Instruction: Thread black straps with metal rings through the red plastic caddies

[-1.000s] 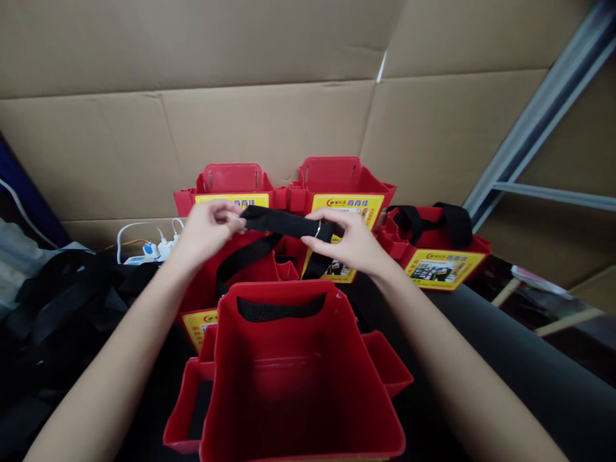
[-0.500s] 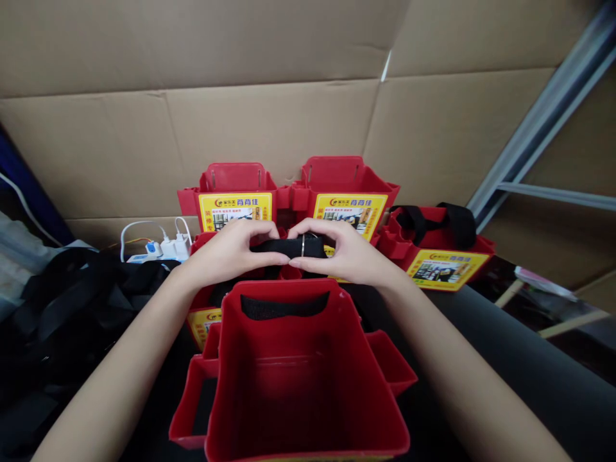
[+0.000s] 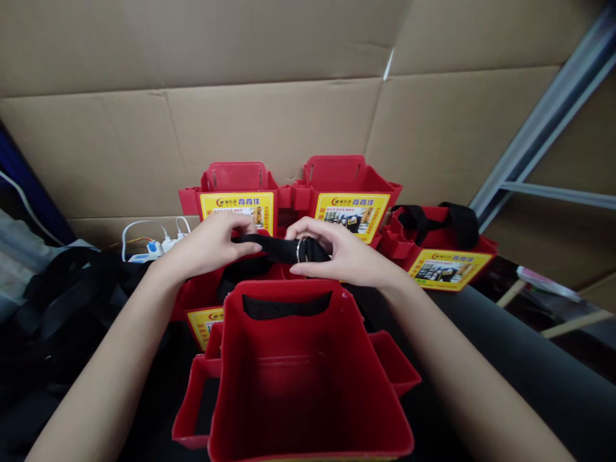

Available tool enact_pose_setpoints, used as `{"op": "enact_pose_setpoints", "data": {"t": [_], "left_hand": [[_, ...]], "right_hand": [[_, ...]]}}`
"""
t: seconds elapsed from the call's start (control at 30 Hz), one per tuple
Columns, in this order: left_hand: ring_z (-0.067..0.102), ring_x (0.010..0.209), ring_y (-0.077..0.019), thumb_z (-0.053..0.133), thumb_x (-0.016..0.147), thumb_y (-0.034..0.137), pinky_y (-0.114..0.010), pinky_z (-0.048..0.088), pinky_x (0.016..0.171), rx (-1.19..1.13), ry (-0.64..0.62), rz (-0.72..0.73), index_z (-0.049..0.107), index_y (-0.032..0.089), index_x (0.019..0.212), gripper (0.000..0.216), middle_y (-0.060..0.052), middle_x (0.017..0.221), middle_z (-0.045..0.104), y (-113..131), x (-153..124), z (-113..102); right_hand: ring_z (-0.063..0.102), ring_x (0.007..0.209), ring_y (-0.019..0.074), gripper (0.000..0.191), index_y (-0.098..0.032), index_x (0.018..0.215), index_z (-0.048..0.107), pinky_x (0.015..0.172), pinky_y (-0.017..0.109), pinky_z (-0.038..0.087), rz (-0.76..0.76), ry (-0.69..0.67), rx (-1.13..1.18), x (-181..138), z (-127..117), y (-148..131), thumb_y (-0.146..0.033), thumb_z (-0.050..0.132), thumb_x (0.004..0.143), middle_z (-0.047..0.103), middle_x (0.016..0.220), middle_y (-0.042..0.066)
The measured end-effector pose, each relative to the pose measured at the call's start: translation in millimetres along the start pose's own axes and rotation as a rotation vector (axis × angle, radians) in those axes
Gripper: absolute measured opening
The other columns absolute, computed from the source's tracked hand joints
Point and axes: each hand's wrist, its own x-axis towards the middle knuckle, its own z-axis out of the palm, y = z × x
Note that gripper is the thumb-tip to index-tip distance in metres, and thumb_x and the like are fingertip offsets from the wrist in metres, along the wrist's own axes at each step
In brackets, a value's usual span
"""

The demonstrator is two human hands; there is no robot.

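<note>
Black webbing strap [image 3: 276, 249] stretches between my two hands, above the back rim of the nearest red plastic bucket [image 3: 312, 385]. A metal ring buckle [image 3: 299, 250] sits around the strap close to my right fingers. My left hand [image 3: 216, 240] pinches the strap between thumb and fingers. My right hand [image 3: 344, 253] grips the strap's bunched part beside the buckle. Another stretch of black webbing [image 3: 286, 307] runs across the inside of the bucket's back wall. The bucket is open at the top, with small side pockets.
Behind stand more red buckets with yellow labels [image 3: 353, 215]; the right one [image 3: 437, 240] carries a black strap. A heap of black straps [image 3: 72, 308] lies left, near a white power strip [image 3: 166, 245]. Cardboard [image 3: 269, 128] forms the back; a metal frame [image 3: 543, 115] slants at right.
My left hand has moved left, away from my right hand, and more strap shows between them. The buckle has shifted slightly left and tilted.
</note>
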Motion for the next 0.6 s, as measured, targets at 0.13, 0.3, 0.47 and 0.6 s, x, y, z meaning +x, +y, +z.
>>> {"op": "enact_pose_setpoints", "data": {"t": [0.13,0.3,0.47,0.6], "left_hand": [[0.051,0.108,-0.0194,0.067,0.069,0.033,-0.03,0.04,0.093,-0.294,-0.056,0.146,0.052,0.022,0.112,0.047,-0.005,0.118,0.055,14,-3,2],[0.054,0.077,-0.0136,0.056,0.078,0.038,-0.024,0.044,0.07,-0.362,-0.177,0.105,0.06,0.017,0.085,0.022,-0.001,0.081,0.06,16,4,13],[0.047,0.068,-0.0108,0.055,0.079,0.036,-0.023,0.038,0.064,-0.349,-0.015,0.088,0.057,0.015,0.076,0.021,0.0,0.073,0.053,13,10,22],[0.045,0.061,-0.0097,0.057,0.076,0.033,-0.022,0.036,0.058,-0.308,-0.021,0.027,0.057,0.015,0.071,0.019,0.002,0.065,0.051,3,11,19]], "right_hand": [[0.053,0.078,0.0121,0.038,-0.019,0.102,0.049,0.07,0.024,0.042,-0.012,-0.067,0.071,-2,-1,-8,-0.028,0.068,0.07,0.054,0.089,0.0],[0.055,0.086,0.0137,0.033,-0.019,0.105,0.05,0.074,0.026,0.043,-0.044,-0.059,0.091,-1,-1,-6,-0.027,0.063,0.075,0.056,0.097,0.003],[0.055,0.074,0.0113,0.02,-0.017,0.097,0.052,0.068,0.024,0.043,0.009,0.046,0.126,2,0,4,-0.029,0.056,0.082,0.058,0.081,0.001],[0.06,0.079,0.0132,0.025,-0.016,0.096,0.058,0.071,0.026,0.047,0.079,0.033,0.173,5,-9,20,-0.028,0.063,0.074,0.064,0.086,0.003]]}}
